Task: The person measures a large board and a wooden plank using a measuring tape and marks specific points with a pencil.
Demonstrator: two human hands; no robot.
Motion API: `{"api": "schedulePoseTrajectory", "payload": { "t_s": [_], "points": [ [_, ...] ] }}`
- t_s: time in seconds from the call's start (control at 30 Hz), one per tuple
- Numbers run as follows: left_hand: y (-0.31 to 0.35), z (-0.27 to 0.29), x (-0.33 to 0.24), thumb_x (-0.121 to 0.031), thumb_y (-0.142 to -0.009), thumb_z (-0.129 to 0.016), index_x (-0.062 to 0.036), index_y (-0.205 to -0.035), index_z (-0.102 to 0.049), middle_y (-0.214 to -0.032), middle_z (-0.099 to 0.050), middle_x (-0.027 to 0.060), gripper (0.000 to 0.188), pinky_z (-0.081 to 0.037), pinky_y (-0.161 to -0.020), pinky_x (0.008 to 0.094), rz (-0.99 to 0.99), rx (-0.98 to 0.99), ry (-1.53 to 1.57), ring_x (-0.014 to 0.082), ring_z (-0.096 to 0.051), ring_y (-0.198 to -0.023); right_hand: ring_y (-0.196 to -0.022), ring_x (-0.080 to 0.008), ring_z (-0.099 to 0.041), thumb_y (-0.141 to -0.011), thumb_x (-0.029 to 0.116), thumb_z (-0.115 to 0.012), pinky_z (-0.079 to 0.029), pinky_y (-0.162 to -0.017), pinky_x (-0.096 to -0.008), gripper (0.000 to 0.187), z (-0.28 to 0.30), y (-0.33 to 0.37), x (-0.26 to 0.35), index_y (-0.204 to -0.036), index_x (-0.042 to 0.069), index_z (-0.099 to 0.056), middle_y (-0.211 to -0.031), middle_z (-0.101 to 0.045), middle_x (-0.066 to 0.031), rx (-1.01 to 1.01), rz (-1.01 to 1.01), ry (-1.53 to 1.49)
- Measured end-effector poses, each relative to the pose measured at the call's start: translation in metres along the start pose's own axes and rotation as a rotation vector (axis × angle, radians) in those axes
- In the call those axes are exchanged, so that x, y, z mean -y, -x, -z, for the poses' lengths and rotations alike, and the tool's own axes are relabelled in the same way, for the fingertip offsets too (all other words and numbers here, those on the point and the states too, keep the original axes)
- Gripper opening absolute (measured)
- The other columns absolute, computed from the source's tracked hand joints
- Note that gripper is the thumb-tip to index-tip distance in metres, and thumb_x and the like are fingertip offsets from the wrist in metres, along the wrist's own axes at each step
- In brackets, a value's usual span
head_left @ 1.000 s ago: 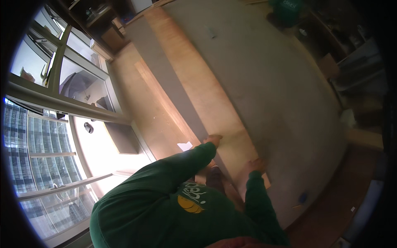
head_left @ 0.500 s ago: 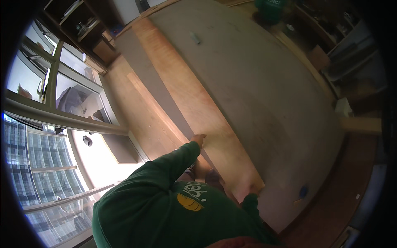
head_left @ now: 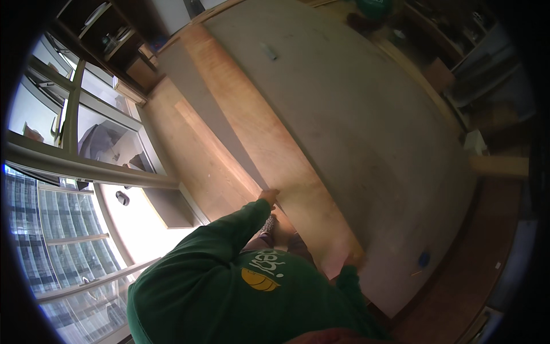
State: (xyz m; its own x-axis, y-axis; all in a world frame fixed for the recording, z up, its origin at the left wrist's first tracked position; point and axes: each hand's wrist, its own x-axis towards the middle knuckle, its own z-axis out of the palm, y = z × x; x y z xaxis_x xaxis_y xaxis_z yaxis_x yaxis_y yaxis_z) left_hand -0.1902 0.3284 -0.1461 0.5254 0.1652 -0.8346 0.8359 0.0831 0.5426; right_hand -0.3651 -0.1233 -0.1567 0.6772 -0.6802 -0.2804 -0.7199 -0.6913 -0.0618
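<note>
A long, pale brown wooden board (head_left: pixel 255 117) lies at a slant on a large grey tabletop (head_left: pixel 366 126), from the far left to its near edge. My left hand (head_left: pixel 270 196) is at the board's left long edge, its fingers closed over that edge. At the near end, by the right corner, is my right hand (head_left: pixel 355 259); motion smears it and its fingers are not clear. Both arms wear green sleeves.
A small pale block (head_left: pixel 268 51) and a blue object (head_left: pixel 424 259) lie on the tabletop. Left of it runs a wooden ledge or floor strip (head_left: pixel 195 137) beside large windows (head_left: pixel 114 132). Dark shelves (head_left: pixel 109 34) stand at the far left. Another person in green (head_left: pixel 372 8) is at the far side.
My left hand has shifted slightly left, toward the board's edge. My right hand has moved a little and is blurred. The board's near end shifts slightly left in view.
</note>
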Motion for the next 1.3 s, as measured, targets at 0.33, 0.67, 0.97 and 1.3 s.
{"api": "schedulePoseTrajectory", "payload": {
  "t_s": [0.33,0.67,0.97,1.3],
  "points": [
    [0.102,-0.076,-0.035,-0.038,-0.083,-0.063,-0.008,-0.121,-0.052,-0.117,-0.05,0.015,0.05,-0.052,-0.075,0.0439,0.234,0.219,-0.126,0.0296,-0.055,-0.1,-0.119,-0.0365,-0.044,-0.081,0.043,-0.054,-0.036,-0.098,-0.0488,0.059,0.061,-0.009,0.155,-0.122,0.002,-0.051,-0.126,-0.047,-0.0186,0.118,0.411,0.245],
    [0.081,-0.071,0.004,-0.043,-0.084,-0.062,-0.0067,-0.119,-0.051,-0.101,-0.059,0.0136,0.052,-0.05,-0.071,0.0382,0.257,0.12,-0.026,0.0233,-0.056,-0.083,-0.117,-0.0376,-0.044,-0.081,0.045,-0.05,-0.035,-0.099,-0.0485,0.052,0.046,0.003,0.134,-0.115,0.006,-0.058,-0.119,-0.053,-0.0164,0.238,0.419,0.27],
    [0.118,-0.046,-0.017,-0.03,-0.095,-0.048,0.0052,-0.122,-0.044,-0.112,-0.057,0.0181,0.045,-0.053,-0.087,0.0412,0.112,0.454,0.354,0.0328,-0.061,-0.101,-0.128,-0.0401,-0.039,-0.079,0.049,-0.062,-0.04,-0.096,-0.0502,0.074,0.054,0.018,-0.042,-0.139,0.014,-0.038,-0.144,-0.033,-0.0203,-0.22,0.04,0.042],
    [0.127,-0.003,-0.011,-0.04,-0.092,-0.053,-0.0046,-0.132,-0.037,-0.122,-0.051,0.016,0.056,-0.048,-0.09,0.0459,0.066,0.665,0.34,0.033,-0.057,-0.105,-0.1,-0.0301,-0.056,-0.086,0.055,-0.055,-0.049,-0.078,-0.0467,0.069,0.11,0.079,-0.026,-0.123,-0.003,-0.05,-0.113,-0.057,-0.0207,0.58,-0.697,-0.797]
  ]
}}
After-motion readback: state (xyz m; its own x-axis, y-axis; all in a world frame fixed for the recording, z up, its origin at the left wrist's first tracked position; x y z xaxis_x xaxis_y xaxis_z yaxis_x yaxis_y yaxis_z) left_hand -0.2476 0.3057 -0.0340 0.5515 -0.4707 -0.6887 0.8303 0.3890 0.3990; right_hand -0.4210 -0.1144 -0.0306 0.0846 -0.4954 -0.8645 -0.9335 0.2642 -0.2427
